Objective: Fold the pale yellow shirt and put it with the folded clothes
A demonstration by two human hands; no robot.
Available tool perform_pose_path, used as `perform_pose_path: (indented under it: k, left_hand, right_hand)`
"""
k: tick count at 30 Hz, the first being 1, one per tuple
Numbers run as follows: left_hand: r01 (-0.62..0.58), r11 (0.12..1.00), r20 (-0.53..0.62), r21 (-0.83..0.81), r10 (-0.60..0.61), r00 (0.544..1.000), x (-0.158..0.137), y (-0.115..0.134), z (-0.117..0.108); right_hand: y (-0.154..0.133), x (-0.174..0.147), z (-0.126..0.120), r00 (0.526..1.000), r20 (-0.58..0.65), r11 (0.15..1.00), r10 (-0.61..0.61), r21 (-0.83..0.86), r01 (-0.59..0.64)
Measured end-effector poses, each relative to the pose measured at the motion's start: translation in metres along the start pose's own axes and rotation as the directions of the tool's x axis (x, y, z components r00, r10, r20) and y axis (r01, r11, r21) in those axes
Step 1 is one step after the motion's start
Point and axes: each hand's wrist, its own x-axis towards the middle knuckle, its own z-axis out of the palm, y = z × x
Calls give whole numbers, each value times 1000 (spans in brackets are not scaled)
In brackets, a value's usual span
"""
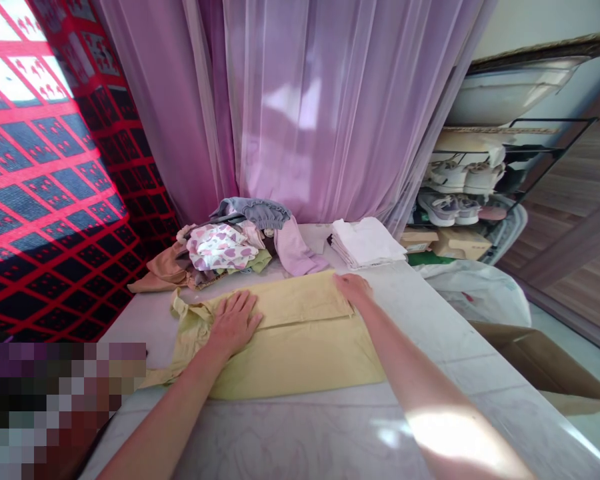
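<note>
Smoothing, seemingly: left hand point(235, 325) spread flat, empty, on garment point(300, 360) at ten o'clock; right hand point(355, 289) at two, hold unclear. Next needs aligned edges.

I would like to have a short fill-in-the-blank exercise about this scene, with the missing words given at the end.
1. The left hand rests flat on a garment whose colour is ____.
2. The folded stack beyond the right hand has the colour ____.
3. As the person sees it, the pile of loose clothes lies to the ____ of that stack.
4. Pairs of ____ stand on the rack.

Missing words: yellow; white; left; shoes.
</note>
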Motion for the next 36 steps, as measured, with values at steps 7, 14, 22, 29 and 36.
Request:
perform_pose_path:
  k: [7, 14, 22, 29, 36]
  left_hand:
    - [8, 998, -31, -66, -10, 999, 3, -4, 7]
    - [71, 996, 5, -60, -71, 997, 7, -6, 1]
    - [70, 996, 20, -54, -69, 997, 8, -7, 5]
    - [21, 997, -25, -77, -23, 999, 3, -10, 3]
    - [-149, 976, -152, -159, 125, 980, -6, -7, -1]
  right_hand:
    - [-12, 7, 12, 995, -93, 999, -35, 0, 35]
    - [-11, 3, 25, 982, -179, 998, -57, -9, 56]
    - [-55, -32, 41, 853, -170, 870, -493, -71, 488]
    - [-82, -59, 48, 835, 21, 836, -549, 7, 549]
    - [9, -63, 22, 861, 89, 865, -501, 6, 502]
